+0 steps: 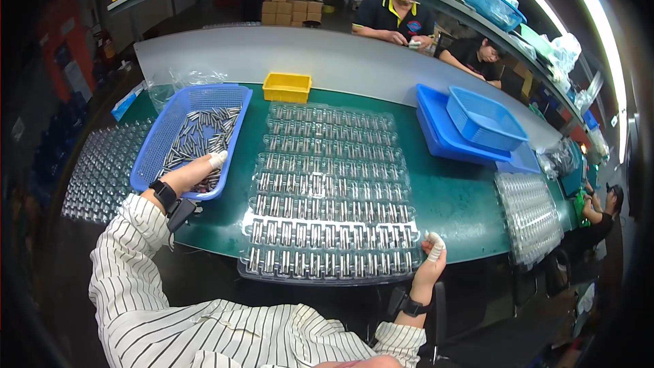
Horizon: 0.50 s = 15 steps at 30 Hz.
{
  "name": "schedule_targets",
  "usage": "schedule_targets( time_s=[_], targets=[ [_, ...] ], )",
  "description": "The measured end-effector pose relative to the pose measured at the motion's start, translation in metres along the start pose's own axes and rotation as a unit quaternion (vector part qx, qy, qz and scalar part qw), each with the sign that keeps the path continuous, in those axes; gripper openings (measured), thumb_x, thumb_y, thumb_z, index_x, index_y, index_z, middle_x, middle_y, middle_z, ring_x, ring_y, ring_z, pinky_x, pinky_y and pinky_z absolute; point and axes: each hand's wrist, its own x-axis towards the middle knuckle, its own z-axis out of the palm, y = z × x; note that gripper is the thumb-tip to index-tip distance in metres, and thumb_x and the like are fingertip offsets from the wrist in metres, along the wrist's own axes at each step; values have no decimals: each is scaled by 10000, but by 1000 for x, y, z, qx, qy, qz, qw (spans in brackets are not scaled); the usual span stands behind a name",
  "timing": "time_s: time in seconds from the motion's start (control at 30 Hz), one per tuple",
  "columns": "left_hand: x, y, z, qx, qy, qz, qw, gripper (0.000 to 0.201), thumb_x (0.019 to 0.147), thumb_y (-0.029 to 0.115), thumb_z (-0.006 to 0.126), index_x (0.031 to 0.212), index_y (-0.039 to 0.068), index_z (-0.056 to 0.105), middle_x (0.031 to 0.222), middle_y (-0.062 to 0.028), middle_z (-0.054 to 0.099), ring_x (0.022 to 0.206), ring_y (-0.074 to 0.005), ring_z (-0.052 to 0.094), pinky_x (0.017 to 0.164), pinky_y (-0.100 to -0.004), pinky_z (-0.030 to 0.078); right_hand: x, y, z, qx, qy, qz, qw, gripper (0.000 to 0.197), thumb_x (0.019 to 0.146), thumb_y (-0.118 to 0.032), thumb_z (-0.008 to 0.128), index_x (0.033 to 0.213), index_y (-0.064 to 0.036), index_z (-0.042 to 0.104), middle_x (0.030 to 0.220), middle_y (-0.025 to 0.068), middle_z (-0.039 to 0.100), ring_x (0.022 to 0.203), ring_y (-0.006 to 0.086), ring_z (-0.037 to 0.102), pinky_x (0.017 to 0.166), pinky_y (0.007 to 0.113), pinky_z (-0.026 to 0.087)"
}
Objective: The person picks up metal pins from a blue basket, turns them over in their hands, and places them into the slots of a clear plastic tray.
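My left hand (204, 165) reaches over the near rim of a blue-purple plastic basket (142, 163), down among loose metal pins (204, 126). A white finger cover shows on it; its other fingertips are hidden. At the near right corner of a clear plastic blister tray (411, 197) is my right hand (432, 257), with white covers on its fingers. Those fingers are bent and close together, and what they hold, if anything, is too small to tell. Rows of upright-looking metal pins (327, 235) fill the tray's pockets.
A yellow bin (287, 87) stands behind the tray. Blue baskets (485, 123) are stacked at the right, near another clear tray (530, 218). More clear trays (102, 170) lie at the left. A grey partition (272, 58) runs along the back; co-workers sit beyond it.
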Motion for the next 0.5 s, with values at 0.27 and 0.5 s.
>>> schedule_targets(
  time_s=[0.27,0.5],
  targets=[
    [-2,-4,12,137,3,47,989,472,918,348,524,1193,-31,463,1029,-37,567,872,-74,515,766,-223,430,0,9,-6,15,-2,12,1000,364,975,-300,406,1026,21,569,945,60,603,812,124,539,766,267,449],
    [1,-15,23,146,36,119,981,399,941,299,492,1170,-28,484,1044,-24,559,879,-86,507,795,-228,422,-2,14,-12,31,8,22,999,355,972,-293,420,1004,23,578,909,50,605,785,117,543,758,259,455]
  ],
)
